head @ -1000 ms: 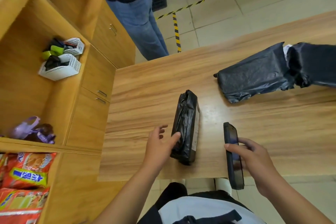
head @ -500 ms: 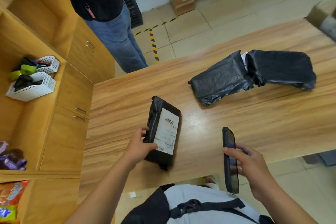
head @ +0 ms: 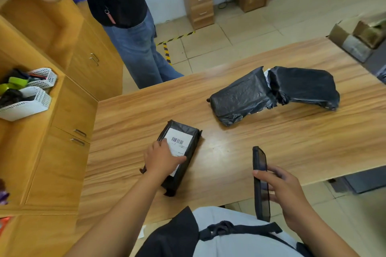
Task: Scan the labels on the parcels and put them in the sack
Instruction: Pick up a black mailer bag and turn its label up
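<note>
A small black parcel (head: 188, 148) lies flat on the wooden table (head: 292, 142), its white barcode label facing up. My left hand (head: 160, 157) rests on top of it, fingers over the label's near half. My right hand (head: 282, 192) holds a dark phone-like scanner (head: 260, 181) edge-on above the table's front edge, to the right of the parcel and apart from it. Two more black-wrapped parcels lie farther back, one nearer (head: 240, 98) and one to its right (head: 305, 87), touching each other. No sack is in view.
Another person (head: 125, 16) in jeans stands beyond the table's far left corner. Wooden cabinets (head: 69, 110) with white baskets (head: 27, 102) line the left side. A cardboard box (head: 359, 39) sits at the far right. A wooden drawer unit (head: 200, 0) stands at the back.
The small parcel went from standing on its edge to lying flat with the label up. My left hand moved onto the label. My right hand kept the scanner nearly still.
</note>
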